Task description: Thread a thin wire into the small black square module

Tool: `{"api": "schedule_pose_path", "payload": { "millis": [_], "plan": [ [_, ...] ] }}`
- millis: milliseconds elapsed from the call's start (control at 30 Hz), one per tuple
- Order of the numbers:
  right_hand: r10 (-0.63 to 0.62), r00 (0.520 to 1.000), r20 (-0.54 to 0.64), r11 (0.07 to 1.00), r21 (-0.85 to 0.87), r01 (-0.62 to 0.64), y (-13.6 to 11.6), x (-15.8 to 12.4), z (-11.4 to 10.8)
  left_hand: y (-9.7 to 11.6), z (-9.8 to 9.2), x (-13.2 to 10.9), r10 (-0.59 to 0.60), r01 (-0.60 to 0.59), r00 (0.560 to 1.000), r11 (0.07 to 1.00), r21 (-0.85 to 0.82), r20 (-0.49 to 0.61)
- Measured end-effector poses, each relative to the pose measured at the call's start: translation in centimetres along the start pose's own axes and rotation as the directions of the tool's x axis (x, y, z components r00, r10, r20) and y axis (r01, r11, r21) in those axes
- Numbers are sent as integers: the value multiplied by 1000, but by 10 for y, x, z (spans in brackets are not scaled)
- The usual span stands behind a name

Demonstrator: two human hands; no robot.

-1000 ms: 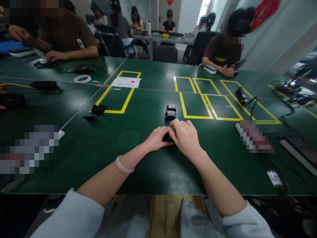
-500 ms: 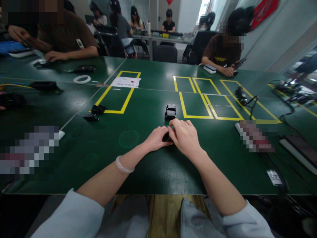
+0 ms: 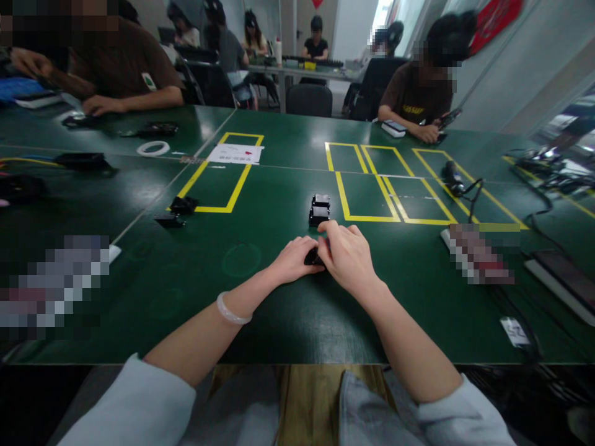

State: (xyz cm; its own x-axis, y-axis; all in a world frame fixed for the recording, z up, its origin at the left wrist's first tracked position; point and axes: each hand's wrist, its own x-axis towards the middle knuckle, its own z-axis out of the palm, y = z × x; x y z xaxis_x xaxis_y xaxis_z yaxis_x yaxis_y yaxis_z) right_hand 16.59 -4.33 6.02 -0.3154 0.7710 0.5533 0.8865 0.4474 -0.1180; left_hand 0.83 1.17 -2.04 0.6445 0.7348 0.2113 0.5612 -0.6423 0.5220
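- Black small part is sitting at the bench, between the person's two hands, mostly hiding behind them.
- Left hand: fingers are clamping on it, thumb lying along the near side.
- Right hand: fingers are curling close over its right end; gripping or only bracing, cannot tell.
- Slip risk: bench is looking glossy; if the hands are pushing unevenly, the part could be twisting or skidding loose.
- Hidden-view risk: knuckles are covering the work, so a crooked hold could be going unnoticed.
- Knock risk: two black blocks are standing just beyond the right index finger; a forward jerk could be toppling or shifting the nearer one.
- Snag risk, slighter: pale bangle is hanging round the left wrist; a low sweep could be scraping it on the bench.
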Motion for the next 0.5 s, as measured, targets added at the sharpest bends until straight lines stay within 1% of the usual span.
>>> {"api": "schedule_pose_path", "payload": {
  "millis": [167, 300, 500],
  "plan": [
    [-22, 1000, -19, 999, -30, 21, 1, 1, -1, 1, -1, -1, 9, -9, 1000, 1000, -20, -3],
    [-15, 999, -41, 1000, -11, 15, 2, 0, 1, 1, -2, -1, 8, -8, 1000, 1000, -20, 3],
    [-13, 999, -40, 1000, 1, 13, 1, -1, 1, 3, -2, 0, -12, 12, 1000, 1000, 8, 8]
  ]
}}
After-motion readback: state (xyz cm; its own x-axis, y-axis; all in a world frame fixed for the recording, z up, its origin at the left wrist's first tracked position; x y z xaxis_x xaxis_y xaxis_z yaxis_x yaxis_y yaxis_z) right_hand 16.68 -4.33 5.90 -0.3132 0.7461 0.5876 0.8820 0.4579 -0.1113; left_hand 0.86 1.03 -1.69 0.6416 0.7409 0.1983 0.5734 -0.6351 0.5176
